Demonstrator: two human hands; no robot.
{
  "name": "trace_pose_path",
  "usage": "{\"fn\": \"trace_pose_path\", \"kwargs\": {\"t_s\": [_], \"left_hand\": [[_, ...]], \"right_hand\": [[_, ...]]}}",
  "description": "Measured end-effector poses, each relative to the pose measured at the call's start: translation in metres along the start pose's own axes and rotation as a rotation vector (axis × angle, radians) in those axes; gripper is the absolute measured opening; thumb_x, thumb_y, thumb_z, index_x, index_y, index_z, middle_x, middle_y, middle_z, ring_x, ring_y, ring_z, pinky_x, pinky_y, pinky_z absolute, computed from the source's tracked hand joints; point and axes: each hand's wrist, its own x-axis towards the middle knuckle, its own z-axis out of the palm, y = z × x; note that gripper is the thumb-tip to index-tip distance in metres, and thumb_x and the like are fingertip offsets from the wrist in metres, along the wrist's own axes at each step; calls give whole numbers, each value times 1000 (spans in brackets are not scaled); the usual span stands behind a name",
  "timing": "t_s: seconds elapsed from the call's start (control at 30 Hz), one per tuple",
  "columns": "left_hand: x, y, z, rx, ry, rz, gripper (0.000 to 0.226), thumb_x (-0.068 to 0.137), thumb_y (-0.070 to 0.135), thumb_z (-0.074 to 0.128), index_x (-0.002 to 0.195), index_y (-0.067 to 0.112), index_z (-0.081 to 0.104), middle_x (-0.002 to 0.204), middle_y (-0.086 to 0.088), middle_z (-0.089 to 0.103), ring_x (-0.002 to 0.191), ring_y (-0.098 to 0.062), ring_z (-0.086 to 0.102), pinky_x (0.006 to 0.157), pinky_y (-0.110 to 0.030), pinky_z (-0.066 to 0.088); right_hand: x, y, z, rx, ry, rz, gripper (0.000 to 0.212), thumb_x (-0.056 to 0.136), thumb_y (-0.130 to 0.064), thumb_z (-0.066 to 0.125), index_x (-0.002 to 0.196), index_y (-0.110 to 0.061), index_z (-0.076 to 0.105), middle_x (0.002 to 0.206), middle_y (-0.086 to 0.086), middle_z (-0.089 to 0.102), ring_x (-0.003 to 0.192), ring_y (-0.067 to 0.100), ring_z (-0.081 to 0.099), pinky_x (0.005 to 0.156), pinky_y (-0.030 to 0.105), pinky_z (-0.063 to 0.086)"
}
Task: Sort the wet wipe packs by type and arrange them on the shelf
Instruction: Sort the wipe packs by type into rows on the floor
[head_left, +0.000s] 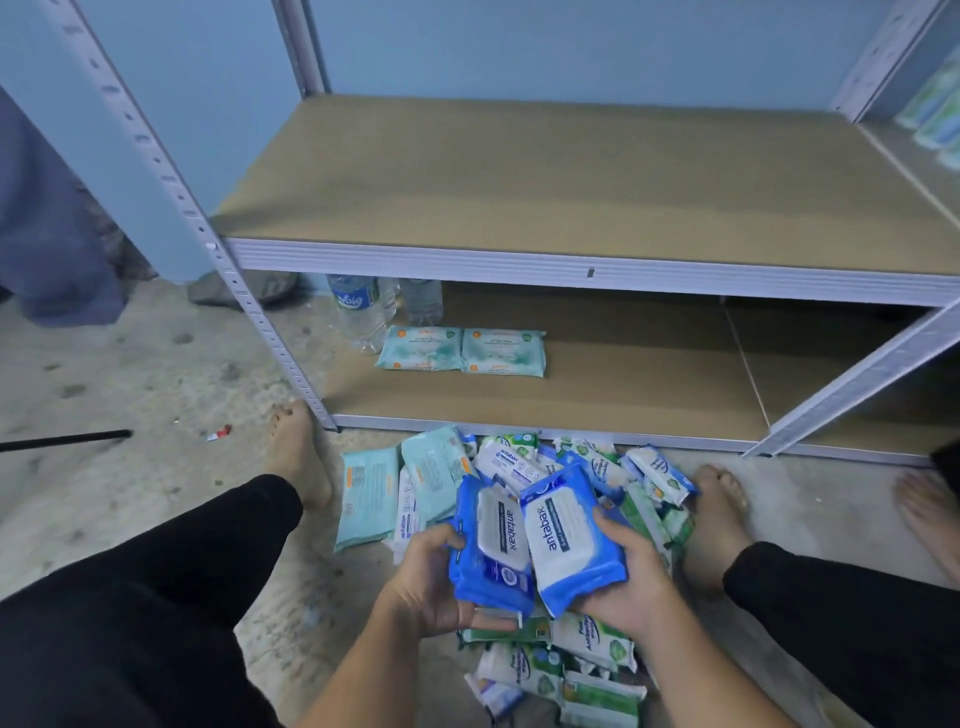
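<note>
**Shelf access: clearances and obstructions**

Upper board (519, 171), centre frame: bare. Lower board (623, 384): open centre and right; two mint packs (460, 349) and water bottles (363, 306) occupy its left rear. Left post (249, 312) and right post (852, 384) flank it. Heap of packs (514, 462) blocks the floor at lower centre, under left hand (426, 587) and right hand (628, 582), each gripping a blue pack (493, 545).

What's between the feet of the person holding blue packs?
In the head view, a jumbled pile of wet wipe packs lies between the left foot and the right foot.

Lower shelf (623, 384): two teal packs (461, 349), bottles (363, 306); floor (156, 374): pack pile (592, 636).
</note>
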Motion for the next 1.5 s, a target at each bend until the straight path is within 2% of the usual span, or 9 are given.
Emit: {"fn": "trace_pose_path", "kwargs": {"t_s": [0.23, 0.43, 0.63, 0.87, 0.9, 0.97, 1.07, 1.2, 1.5], "left_hand": [[22, 12, 7, 84, 128, -3, 59, 70, 19, 59, 128, 6, 64, 132, -25, 61, 114, -46, 60, 104, -67, 42], [44, 10, 6, -45, 196, 162, 64, 67, -1, 52, 131, 2, 58, 127, -26, 64, 106, -48, 64, 83, -65, 55], [55, 5, -19, 1076, 788, -50, 28, 82, 33, 73, 100, 15, 62, 91, -3, 69, 74, -16, 67, 58, -30, 56], [55, 10, -6, 1444, 725, 292, 22, 88, 25, 63, 68, 21, 52, 71, 6, 59, 69, -16, 57, 57, -25, 43], [55, 14, -2, 1518, 685, 359, 7, 84, 20, 61, 78, 23, 59, 84, 4, 63, 82, -19, 60, 64, -26, 49], [59, 22, 4, 1819, 626, 396, 46, 75, 17, 63, 120, 23, 60, 123, 0, 55, 116, -25, 51, 86, -34, 50], [66, 33, 3, 2220, 523, 154, 106, 74, 26, 74, 158, 30, 9, 163, -7, 6, 151, -34, 7, 119, -47, 25], [74, 42, -6, 2545, 479, -46, 122, 83, 32, 76, 155, 34, -23, 165, -12, -16, 152, -38, 1, 118, -52, 25], [90, 55, -8, 2596, 512, -17, 120, 75, 36, 82, 157, 32, -6, 162, -12, -5, 147, -38, 11, 116, -55, 25]], "right_hand": [[12, -3, 0, -195, 176, -21, 32, 92, -5, 51, 122, -5, 63, 110, 24, 73, 96, 42, 69, 74, 47, 56], [41, -8, -16, -219, 298, -251, 34, 92, 3, 59, 120, -16, 62, 116, 15, 72, 105, 42, 68, 90, 61, 54], [41, 0, -27, -1047, 646, -256, 7, 92, -19, 66, 93, -23, 61, 94, 2, 68, 80, 21, 60, 65, 25, 46], [37, -5, -31, -1168, 836, -366, 12, 80, -12, 64, 70, -8, 59, 72, 8, 63, 61, 24, 56, 54, 30, 44], [36, -9, -29, -1156, 818, -388, 2, 79, -9, 64, 81, -9, 65, 82, 8, 67, 68, 25, 59, 60, 30, 47], [39, -14, -29, -1270, 736, -423, 36, 78, -6, 63, 112, -18, 64, 105, 6, 66, 86, 25, 62, 68, 29, 50], [49, -24, -32, -1949, 541, -409, 90, 76, -11, 69, 154, -32, 29, 148, 3, 37, 133, 27, 38, 105, 39, 42], [63, -36, -27, -2498, 337, -244, 122, 75, -16, 78, 157, -44, -8, 162, 8, 0, 147, 36, 8, 114, 54, 19], [84, -59, -15, -2960, 105, -318, 119, 67, -37, 85, 156, -29, 7, 159, 13, 5, 143, 39, 15, 114, 62, 13]]}}
